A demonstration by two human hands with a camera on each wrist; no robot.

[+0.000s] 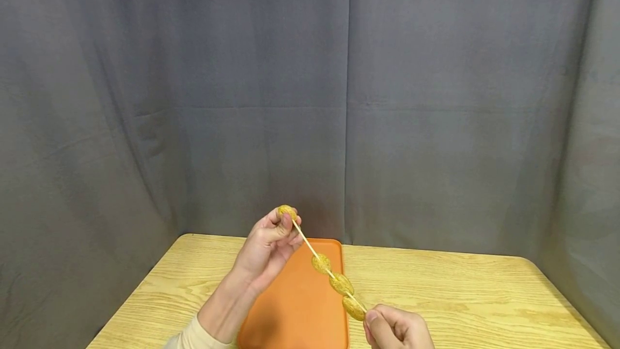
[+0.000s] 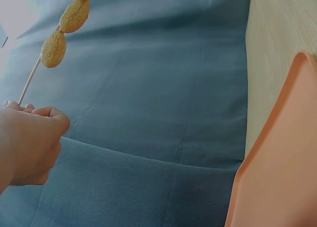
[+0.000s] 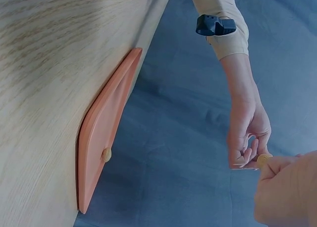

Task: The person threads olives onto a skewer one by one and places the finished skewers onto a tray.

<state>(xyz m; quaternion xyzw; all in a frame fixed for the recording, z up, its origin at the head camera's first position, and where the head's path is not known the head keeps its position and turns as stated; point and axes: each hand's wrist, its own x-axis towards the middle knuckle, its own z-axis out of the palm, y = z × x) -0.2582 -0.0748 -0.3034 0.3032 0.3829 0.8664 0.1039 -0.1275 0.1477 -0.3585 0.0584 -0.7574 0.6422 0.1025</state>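
Note:
A thin wooden skewer [image 1: 304, 238] runs slantwise between my hands. Threaded on it, close together near its lower end, are three oval, yellow-brown, potato-like pieces [image 1: 341, 284]. My right hand [image 1: 399, 327] pinches the skewer just below the lowest of them. At the upper end my left hand [image 1: 266, 246] pinches another yellow-brown piece [image 1: 287, 212] between thumb and fingers, against the skewer's tip; how deep the tip goes in is hidden. In the left wrist view, bare stick shows between the left hand [image 2: 32, 142] and the threaded pieces [image 2: 53, 49].
Below the hands an orange tray [image 1: 295, 306] lies on the light wooden table [image 1: 465, 295]. One more yellow-brown piece [image 3: 106, 155] sits on the tray in the right wrist view. Grey curtains [image 1: 261, 96] stand behind the table and at both sides.

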